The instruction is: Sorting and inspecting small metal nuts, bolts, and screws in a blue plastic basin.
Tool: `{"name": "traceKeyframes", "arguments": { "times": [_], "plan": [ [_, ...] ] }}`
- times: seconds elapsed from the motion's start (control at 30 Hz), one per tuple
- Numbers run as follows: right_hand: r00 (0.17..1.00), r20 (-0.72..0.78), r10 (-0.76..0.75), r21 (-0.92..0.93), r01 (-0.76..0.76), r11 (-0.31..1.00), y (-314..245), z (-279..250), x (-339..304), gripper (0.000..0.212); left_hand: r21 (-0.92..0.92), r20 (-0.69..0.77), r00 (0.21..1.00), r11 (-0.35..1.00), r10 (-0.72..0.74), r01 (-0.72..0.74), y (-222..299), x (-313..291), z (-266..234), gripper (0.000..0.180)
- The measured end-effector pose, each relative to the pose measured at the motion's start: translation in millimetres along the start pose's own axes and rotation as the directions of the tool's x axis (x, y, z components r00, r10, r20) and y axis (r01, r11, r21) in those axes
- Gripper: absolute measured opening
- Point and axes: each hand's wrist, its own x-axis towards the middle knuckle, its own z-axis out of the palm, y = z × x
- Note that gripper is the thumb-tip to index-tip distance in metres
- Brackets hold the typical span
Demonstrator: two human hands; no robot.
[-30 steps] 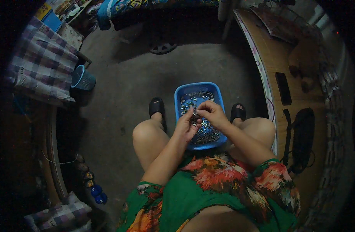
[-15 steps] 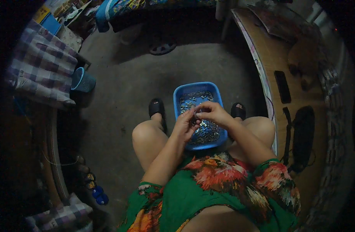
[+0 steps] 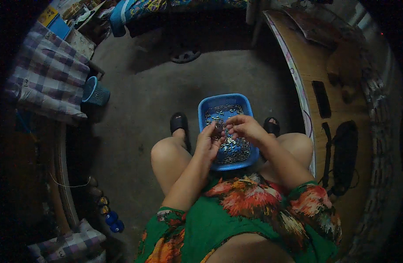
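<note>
Metal pieces, small and shiny, fill a blue basket resting between the person's knees. One small dark round piece sits at the fingertips of the left hand, which is curled closed around it just above the basket. Right hand meets it from the right, fingers pinched toward the same spot, touching or nearly so; whether it grips anything cannot be made out. Both hands hide much of the basket's contents. Black sandals flank the basket on the floor.
</note>
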Motion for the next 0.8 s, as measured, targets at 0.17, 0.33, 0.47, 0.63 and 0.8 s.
{"name": "traceKeyframes", "arguments": {
  "times": [0.17,0.33,0.47,0.63,0.8],
  "plan": [
    [0.999,-0.036,0.020,0.000,-0.020,1.000,-6.6,4.3,-3.8,0.022,-0.051,0.060,0.997,0.997,-0.050,0.054,-1.4,1.9,0.0,0.026],
    [1.000,0.012,-0.016,0.013,0.015,1.000,1.4,-5.5,2.7,0.025,-0.066,0.076,0.992,0.992,-0.103,0.108,-2.4,3.4,-0.5,0.027],
    [0.998,-0.037,-0.048,0.035,0.050,0.998,-3.3,-0.7,0.8,0.022,-0.067,0.097,0.991,0.993,-0.091,0.098,-2.4,0.3,0.5,0.025],
    [0.998,-0.022,-0.063,0.074,0.065,0.995,-8.4,-1.0,-0.5,0.021,-0.062,0.113,0.990,0.994,-0.082,0.090,-1.9,-0.7,1.8,0.024],
    [0.998,-0.028,-0.052,-0.120,0.049,0.992,-1.6,-4.2,1.6,0.018,-0.059,0.163,0.979,0.989,-0.126,0.137,-0.2,-1.7,5.2,0.021]
  ]
}}
